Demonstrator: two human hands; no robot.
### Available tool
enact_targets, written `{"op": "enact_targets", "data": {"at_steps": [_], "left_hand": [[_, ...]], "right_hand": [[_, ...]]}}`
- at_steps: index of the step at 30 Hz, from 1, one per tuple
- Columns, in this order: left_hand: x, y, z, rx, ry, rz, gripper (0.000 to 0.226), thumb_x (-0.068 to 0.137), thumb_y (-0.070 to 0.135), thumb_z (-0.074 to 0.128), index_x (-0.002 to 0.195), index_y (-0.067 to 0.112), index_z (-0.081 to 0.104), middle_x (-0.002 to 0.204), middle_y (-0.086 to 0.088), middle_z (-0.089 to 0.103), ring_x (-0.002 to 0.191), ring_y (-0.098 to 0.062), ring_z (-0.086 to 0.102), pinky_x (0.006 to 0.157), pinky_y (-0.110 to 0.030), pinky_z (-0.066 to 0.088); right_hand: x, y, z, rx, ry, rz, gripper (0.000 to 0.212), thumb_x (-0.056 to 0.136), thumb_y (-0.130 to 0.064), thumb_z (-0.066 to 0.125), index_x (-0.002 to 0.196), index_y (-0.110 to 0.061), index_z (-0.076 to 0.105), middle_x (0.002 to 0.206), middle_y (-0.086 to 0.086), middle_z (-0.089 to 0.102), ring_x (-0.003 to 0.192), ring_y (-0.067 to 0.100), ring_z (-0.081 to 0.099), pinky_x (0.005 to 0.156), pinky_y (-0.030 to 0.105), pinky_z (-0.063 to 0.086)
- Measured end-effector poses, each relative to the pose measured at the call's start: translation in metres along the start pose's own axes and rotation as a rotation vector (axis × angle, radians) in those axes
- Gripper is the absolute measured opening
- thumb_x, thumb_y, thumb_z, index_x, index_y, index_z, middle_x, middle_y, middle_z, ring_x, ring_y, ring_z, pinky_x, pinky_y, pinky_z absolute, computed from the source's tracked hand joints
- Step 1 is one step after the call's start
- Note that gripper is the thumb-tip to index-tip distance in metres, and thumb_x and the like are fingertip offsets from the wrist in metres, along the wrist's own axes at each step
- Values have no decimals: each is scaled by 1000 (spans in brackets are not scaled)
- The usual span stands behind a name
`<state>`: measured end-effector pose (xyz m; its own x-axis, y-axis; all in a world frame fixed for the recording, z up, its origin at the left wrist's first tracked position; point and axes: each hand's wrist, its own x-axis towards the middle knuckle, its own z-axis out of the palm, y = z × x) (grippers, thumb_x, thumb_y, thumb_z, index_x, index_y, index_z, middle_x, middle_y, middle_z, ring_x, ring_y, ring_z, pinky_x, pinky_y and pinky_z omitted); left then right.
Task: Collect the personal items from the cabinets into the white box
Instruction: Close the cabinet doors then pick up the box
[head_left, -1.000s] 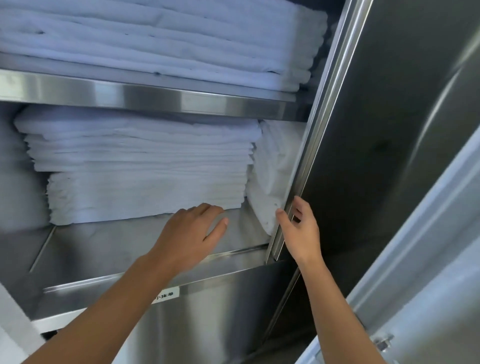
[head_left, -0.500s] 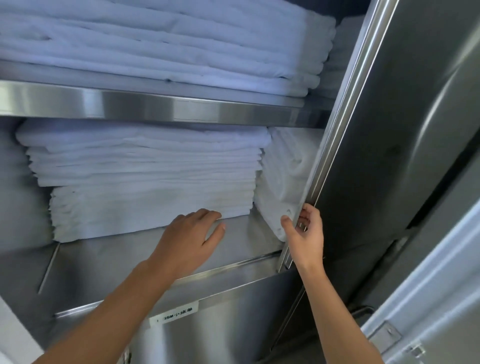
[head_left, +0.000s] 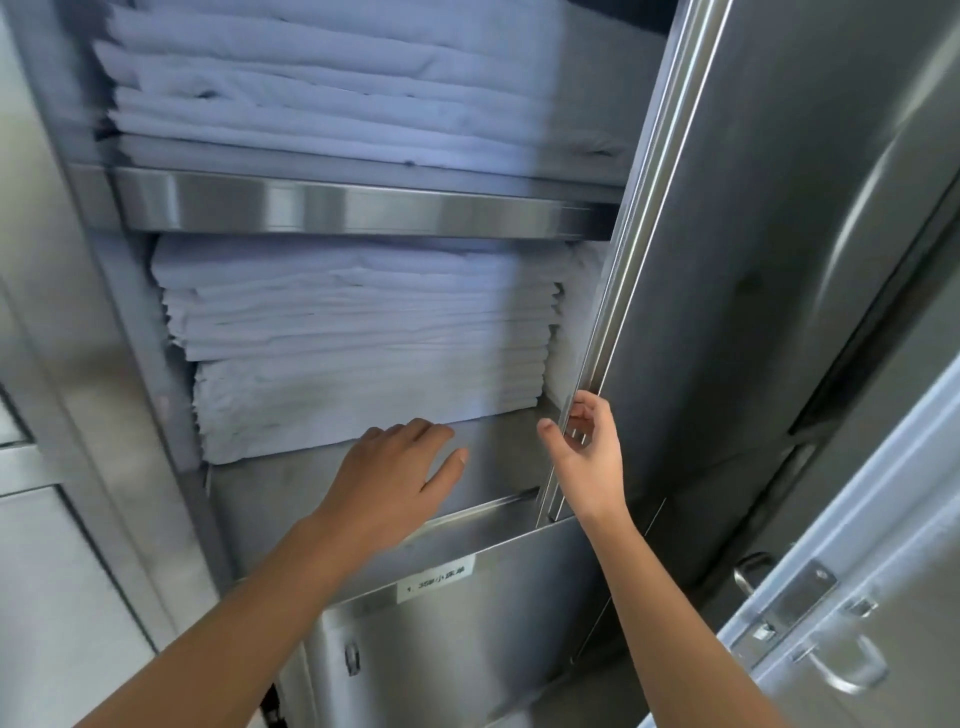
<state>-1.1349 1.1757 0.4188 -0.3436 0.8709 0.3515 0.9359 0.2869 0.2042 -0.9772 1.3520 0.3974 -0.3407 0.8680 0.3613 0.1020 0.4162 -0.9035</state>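
A stainless steel cabinet stands open in front of me. Its middle shelf (head_left: 498, 467) holds a tall stack of folded white linen (head_left: 363, 338). My left hand (head_left: 395, 473) lies flat on the bare shelf just below that stack, fingers straight and touching the linen's lower edge. My right hand (head_left: 587, 452) grips the edge of the sliding steel door (head_left: 613, 291) with curled fingers and thumb. A second, narrower pile of white cloth (head_left: 569, 332) shows between the big stack and the door. No white box is in view.
The upper shelf (head_left: 337, 208) carries more folded white sheets (head_left: 337, 88). Below the middle shelf is a steel front with a small white label (head_left: 435, 579). A white door with a metal handle (head_left: 836, 670) stands at the lower right.
The steel door has slid left under my right hand, covering more of the narrow pile. The view has shifted right and down. My left hand stays on the shelf.
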Motion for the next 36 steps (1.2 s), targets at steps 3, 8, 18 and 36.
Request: {"op": "enact_targets", "data": {"at_steps": [3, 8, 18, 36], "left_hand": [[-16, -7, -9, 31, 11, -36, 45, 100, 51, 30, 129, 27, 55, 125, 8, 62, 105, -20, 61, 93, -37, 42], [-44, -11, -30, 105, 30, -97, 54, 98, 55, 20, 123, 26, 58, 119, 7, 63, 101, -20, 60, 92, -38, 42], [-123, -10, -77, 275, 77, -226, 58, 98, 52, 19, 119, 21, 63, 112, 2, 68, 93, -20, 63, 84, -35, 45], [-217, -28, -122, 468, 133, -513, 64, 97, 60, 13, 116, 25, 63, 110, 5, 69, 95, -19, 63, 88, -35, 43]], "right_hand": [[-17, -11, 15, 33, -38, -23, 42, 92, -23, 74, 125, -36, 52, 122, -12, 59, 106, -11, 56, 83, 0, 41], [-41, -21, 39, 113, -114, -62, 41, 92, -20, 74, 119, -42, 52, 123, -12, 59, 104, -20, 54, 81, -3, 40], [-78, -38, 80, 281, -280, -89, 45, 92, -22, 74, 129, -39, 55, 129, -8, 59, 113, -4, 59, 99, 19, 51], [-136, -79, 142, 284, -533, -119, 57, 92, -29, 73, 144, -27, 50, 135, -6, 52, 118, 5, 57, 105, 30, 49]]}}
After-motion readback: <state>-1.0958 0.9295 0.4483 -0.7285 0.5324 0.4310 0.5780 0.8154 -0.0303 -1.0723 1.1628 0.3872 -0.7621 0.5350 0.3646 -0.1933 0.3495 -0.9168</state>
